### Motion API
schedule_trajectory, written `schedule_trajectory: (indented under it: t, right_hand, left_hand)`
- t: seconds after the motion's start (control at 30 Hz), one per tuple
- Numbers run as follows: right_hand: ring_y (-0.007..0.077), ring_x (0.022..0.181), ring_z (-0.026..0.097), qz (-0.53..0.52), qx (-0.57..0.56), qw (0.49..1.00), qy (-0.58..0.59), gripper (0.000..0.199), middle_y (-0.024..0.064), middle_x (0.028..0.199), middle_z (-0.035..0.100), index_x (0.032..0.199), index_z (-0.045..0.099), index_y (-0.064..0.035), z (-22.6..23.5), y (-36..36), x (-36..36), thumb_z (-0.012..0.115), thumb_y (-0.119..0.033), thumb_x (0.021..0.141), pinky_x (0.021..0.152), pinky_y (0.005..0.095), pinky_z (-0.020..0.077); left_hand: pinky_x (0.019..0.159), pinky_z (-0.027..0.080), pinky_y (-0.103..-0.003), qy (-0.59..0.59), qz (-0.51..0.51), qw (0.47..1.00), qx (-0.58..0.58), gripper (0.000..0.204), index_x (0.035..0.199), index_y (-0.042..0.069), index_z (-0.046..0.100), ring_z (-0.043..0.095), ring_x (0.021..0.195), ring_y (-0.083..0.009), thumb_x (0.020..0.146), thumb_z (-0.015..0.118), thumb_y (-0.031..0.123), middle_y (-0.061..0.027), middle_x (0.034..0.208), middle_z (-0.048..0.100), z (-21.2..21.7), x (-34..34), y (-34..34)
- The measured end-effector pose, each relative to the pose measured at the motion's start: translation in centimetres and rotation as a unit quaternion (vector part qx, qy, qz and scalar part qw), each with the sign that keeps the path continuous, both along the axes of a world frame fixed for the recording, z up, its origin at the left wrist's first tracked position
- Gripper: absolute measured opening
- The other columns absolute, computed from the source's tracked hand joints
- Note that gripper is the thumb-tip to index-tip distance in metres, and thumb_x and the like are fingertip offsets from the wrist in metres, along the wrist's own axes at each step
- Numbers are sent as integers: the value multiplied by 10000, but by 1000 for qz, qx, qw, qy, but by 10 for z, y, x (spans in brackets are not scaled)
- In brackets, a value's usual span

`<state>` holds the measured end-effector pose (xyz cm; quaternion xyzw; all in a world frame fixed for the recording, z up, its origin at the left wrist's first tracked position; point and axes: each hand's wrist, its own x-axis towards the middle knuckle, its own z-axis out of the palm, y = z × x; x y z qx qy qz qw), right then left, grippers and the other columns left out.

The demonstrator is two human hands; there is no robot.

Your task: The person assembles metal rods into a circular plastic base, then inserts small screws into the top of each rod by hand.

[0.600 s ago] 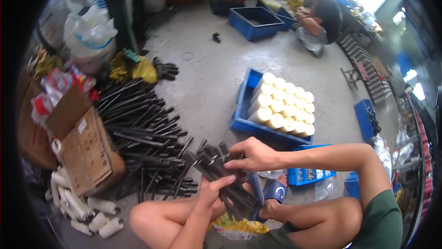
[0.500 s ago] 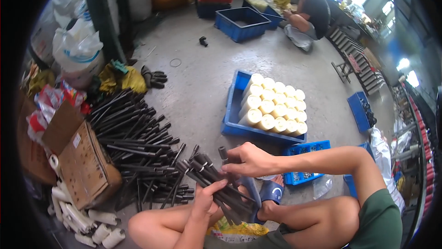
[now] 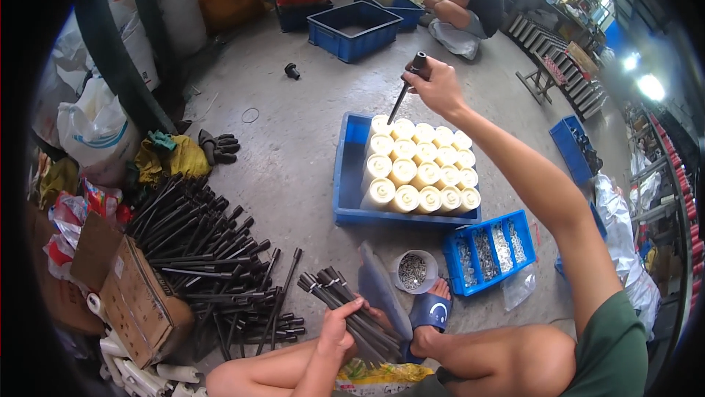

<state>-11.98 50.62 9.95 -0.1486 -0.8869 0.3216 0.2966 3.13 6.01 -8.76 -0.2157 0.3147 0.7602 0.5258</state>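
Observation:
My right hand is stretched far forward, closed round the thick upper end of a single black rod. The rod leans, its thin lower end at the top of the far-left cream cylinder; I cannot tell whether it has entered it. Several rows of such cylinders stand upright in a blue crate. Low in front of my body, my left hand grips a bundle of similar black rods, fanned at both ends. The fingers of that hand are partly hidden behind the bundle.
A large pile of black rods lies left, beside an open cardboard box. Near my sandalled foot are a bowl of small metal parts and a blue divided tray. Another person sits at the back, near an empty blue crate.
My right hand has moved from the bundle forward over the crate, carrying one rod. The left hand keeps its bundle low in front of me. The view has shifted slightly.

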Motion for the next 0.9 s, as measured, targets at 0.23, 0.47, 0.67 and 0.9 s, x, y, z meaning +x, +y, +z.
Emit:
schedule_trajectory:
  t: [0.23,0.47,0.67,0.9]
  right_hand:
    - [183,689,744,-9,-46,996,72,179,147,823,765,978,674,40,-39,12,-10,762,-106,921,648,316,584]
    - [182,795,764,1,-47,999,22,157,154,924,777,1041,677,54,-32,13,-8,720,-67,950,708,306,614]
    - [206,971,761,71,-55,996,12,205,162,1013,774,1166,635,35,-32,35,-7,668,-39,978,849,323,601]
    - [253,1120,722,96,12,993,-61,231,182,1156,745,1245,607,19,-19,28,-10,620,-30,1020,1037,389,554]
  left_hand:
    - [887,594,-548,-74,-10,997,-5,160,1028,24,602,682,856,-334,895,680,-18,-152,877,644,-21,20,7]
    - [881,595,-547,-62,-32,997,-31,182,1061,20,590,695,876,-333,903,671,-18,-146,894,650,-31,26,11]
    - [925,574,-556,-51,-57,996,-42,186,1065,46,605,687,906,-318,897,678,12,-132,912,661,-36,27,18]
    - [967,554,-565,-58,-54,996,-40,198,1079,58,600,683,925,-318,898,674,29,-132,938,662,-40,22,14]
